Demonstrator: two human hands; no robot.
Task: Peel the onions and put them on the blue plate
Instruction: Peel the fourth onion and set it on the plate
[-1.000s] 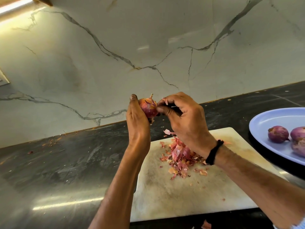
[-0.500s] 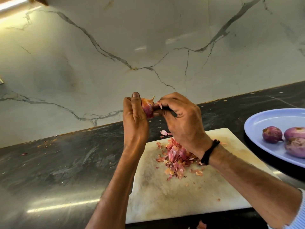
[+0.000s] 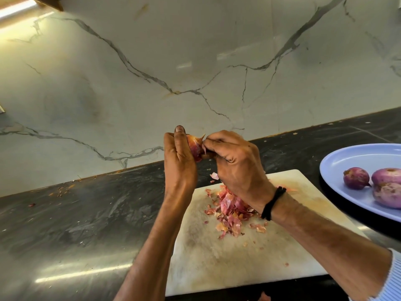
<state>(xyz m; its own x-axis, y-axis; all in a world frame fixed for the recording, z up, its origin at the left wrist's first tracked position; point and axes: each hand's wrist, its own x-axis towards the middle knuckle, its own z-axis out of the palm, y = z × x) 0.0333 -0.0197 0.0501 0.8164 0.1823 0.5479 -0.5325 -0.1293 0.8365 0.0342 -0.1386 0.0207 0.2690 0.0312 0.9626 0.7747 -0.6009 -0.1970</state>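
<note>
Dark stone counter (image 3: 76, 224) at 9 o'clock of the frame, flecked with small peel scraps. Just left of centre, left hand (image 3: 180, 164) raised above the white cutting board (image 3: 206, 257), curled round a part-skinned red onion (image 3: 195, 147). One digit upright along the bulb's left side, nail uppermost; other fingers hidden behind it. Onion held clear of the board, at 12 o'clock of the peel pile (image 3: 230, 207), pointed tip up, lodged between both hands. At 3 o'clock of the onion, right hand (image 3: 235, 168), fingers bent, fingertips pinching loose skin at the bulb's tip and right flank. Black wristband (image 3: 273, 203) on the right wrist. Peel pile heaped on the board's far half, partly under the right hand. At 3 o'clock of the frame, blue plate (image 3: 347, 157) on the counter, apart from the board, carrying three peeled onions (image 3: 356, 178), the right two touching.
</note>
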